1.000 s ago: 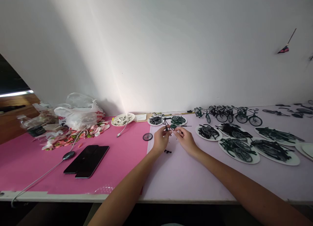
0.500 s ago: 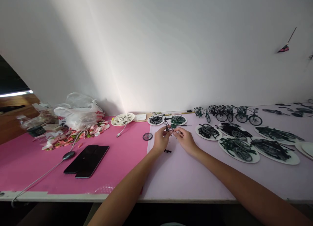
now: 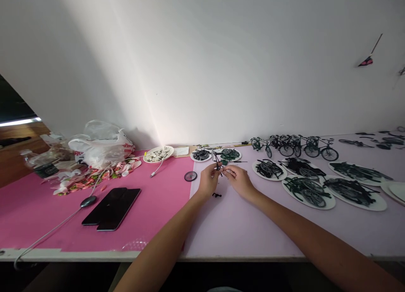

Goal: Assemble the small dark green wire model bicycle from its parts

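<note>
Above the pale lilac part of the table, my left hand (image 3: 209,180) pinches a small black toy bicycle frame (image 3: 216,158) that stands up between the fingers. My right hand (image 3: 238,178) is closed at the same piece, its fingertips meeting those of the left; part of the frame is hidden behind the fingers. A loose black toy wheel (image 3: 190,176) lies just left of my left hand on the pink surface. Below the hands rests a small black part (image 3: 217,195). Behind them are a plate of black parts (image 3: 201,160) and a plate of green parts (image 3: 239,158).
Several assembled toy bicycles (image 3: 329,153) stand along the wall at right, behind plates (image 3: 330,204) heaped with bicycle parts. To the left are two black phones (image 3: 118,210), a cable with a dark puck (image 3: 88,201), plastic bags (image 3: 98,151) and a plate of white pieces (image 3: 171,154).
The hands stay in nearly the same place, and the bicycle frame between the fingers has turned slightly. The view has shifted a little.
</note>
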The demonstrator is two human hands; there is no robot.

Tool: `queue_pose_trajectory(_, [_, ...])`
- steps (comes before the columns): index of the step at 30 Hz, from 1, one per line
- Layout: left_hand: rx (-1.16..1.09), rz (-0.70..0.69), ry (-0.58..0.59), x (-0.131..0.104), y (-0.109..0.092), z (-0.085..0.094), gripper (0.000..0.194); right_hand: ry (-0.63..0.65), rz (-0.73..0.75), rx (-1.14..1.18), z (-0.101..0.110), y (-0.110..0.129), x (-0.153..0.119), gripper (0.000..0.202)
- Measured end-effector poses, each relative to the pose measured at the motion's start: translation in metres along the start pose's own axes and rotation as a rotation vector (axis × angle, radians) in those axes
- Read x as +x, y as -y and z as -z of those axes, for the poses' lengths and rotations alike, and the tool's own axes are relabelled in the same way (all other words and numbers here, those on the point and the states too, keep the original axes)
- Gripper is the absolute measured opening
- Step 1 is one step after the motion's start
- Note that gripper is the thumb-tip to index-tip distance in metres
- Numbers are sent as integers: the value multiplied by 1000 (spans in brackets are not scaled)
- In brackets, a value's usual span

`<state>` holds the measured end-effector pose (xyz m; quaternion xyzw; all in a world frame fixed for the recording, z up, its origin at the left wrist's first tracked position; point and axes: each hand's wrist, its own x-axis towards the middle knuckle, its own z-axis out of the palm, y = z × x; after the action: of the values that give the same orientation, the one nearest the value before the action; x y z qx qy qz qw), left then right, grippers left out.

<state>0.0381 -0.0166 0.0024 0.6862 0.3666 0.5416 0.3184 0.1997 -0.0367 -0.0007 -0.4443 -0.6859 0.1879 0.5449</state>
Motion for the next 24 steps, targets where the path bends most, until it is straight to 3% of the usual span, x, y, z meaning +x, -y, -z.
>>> queue_pose_trajectory(24, [130,-79,10,0,1,0,30,14,59,-43,1,-8,1,23])
